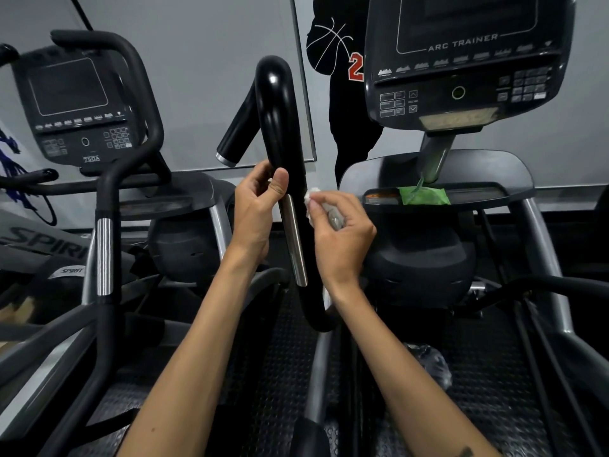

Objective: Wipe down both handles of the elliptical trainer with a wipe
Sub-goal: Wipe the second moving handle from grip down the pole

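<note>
Left hand (255,206) grips handle (283,140); right hand (339,232) presses wipe (312,194) beside it.

handle (280,127): glossy black, silver strip | wipe (313,194): white | wipe packet (425,195): green

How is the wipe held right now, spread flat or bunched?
Bunched: the wipe is crumpled in the right hand, against the handle.

Both hands raised: left (255,206) curled, right (339,232) pinching
</note>
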Motion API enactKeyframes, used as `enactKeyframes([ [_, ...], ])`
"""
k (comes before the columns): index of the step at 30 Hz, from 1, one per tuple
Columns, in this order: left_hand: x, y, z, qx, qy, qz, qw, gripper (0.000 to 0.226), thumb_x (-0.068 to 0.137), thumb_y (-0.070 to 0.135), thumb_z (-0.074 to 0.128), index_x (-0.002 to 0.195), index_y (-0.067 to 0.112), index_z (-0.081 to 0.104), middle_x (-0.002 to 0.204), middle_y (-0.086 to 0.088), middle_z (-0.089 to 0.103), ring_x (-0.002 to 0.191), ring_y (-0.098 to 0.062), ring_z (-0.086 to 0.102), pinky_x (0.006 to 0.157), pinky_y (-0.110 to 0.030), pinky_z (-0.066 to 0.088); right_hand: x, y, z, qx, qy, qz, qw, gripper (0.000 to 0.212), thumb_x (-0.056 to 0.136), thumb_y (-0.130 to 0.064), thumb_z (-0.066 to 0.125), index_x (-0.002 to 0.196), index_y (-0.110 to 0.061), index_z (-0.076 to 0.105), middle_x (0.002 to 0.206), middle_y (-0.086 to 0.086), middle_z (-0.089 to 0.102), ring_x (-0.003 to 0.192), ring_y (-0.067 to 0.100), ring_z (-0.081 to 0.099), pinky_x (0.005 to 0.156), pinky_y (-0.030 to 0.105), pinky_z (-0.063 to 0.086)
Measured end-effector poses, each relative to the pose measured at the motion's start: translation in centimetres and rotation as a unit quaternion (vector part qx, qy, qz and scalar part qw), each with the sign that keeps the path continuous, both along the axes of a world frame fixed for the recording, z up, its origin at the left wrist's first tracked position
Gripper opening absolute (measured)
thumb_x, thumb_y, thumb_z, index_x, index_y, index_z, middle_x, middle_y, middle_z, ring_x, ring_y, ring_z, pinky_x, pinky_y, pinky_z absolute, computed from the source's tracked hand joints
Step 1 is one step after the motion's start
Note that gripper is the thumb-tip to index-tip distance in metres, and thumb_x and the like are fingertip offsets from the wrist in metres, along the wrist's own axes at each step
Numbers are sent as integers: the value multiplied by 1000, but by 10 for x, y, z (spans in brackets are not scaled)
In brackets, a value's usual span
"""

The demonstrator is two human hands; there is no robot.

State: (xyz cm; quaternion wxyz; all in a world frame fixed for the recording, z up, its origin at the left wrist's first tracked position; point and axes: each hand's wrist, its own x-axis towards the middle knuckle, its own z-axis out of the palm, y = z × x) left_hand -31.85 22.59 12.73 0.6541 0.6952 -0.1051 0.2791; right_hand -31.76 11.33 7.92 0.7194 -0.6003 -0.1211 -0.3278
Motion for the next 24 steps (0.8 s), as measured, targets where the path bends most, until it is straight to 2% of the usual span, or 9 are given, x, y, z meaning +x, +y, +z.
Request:
enactKeyframes([
  [3,0,0,0,4,1,3,1000,12,103,19,57,97,16,66,78,14,62,76,-4,53,74,-18,45,-12,4,0,-48,-43,-11,998,10,84,-4,81,92,-7,80,94,2,71,88,6,68,81,19,54],
  [5,0,0,0,6,3,7,1000,12,103,18,56,97,16,66,78,18,62,75,-2,53,74,-16,44,-17,2,-12,-63,-42,-15,997,9,83,-1,80,90,-7,80,92,3,70,86,4,66,80,15,50],
  [7,0,-1,1,7,4,9,1000,11,103,18,56,101,15,67,82,17,66,80,-1,57,77,-15,45,-10,-1,-16,-24,-3,-3,1000,10,83,3,77,87,-6,78,90,2,70,83,3,67,77,17,51],
  [10,0,-1,0,5,5,6,1000,11,102,19,57,99,17,67,83,14,67,80,-4,59,77,-17,47,0,1,-3,4,14,7,1000,9,85,0,76,89,-8,77,92,0,71,86,9,69,78,30,58],
  [13,3,3,-3,-4,9,3,1000,13,99,30,62,93,19,67,81,3,58,78,-13,50,76,-27,43,-13,4,0,-57,-42,-2,997,8,84,-4,79,91,-9,79,95,1,69,88,7,66,81,21,54],
  [15,3,3,-3,-9,13,6,1000,13,98,33,63,91,22,67,79,4,55,77,-13,47,74,-26,42,-18,2,-9,-84,-56,-6,995,8,84,-4,80,90,-9,80,95,3,68,88,7,66,81,18,52],
  [18,0,-2,-1,-6,11,12,1000,13,101,25,59,90,23,65,75,15,57,73,-3,49,73,-17,42,-9,-1,-9,-57,-35,-14,998,9,84,-2,79,90,-9,78,93,2,69,88,5,66,81,19,51],
  [20,-2,-4,-1,-11,19,5,1000,13,101,23,59,90,24,66,74,18,57,71,-1,50,71,-17,43,-6,2,-2,-48,-38,-22,998,9,85,-3,79,92,-8,77,95,1,70,89,4,66,82,18,51],
  [24,-3,8,4,-28,65,-37,997,6,94,32,68,90,30,71,84,7,60,78,-14,51,72,-26,41,-10,0,-11,-64,-58,-6,996,9,84,-6,81,93,-9,79,95,3,70,89,6,67,82,21,53],
])
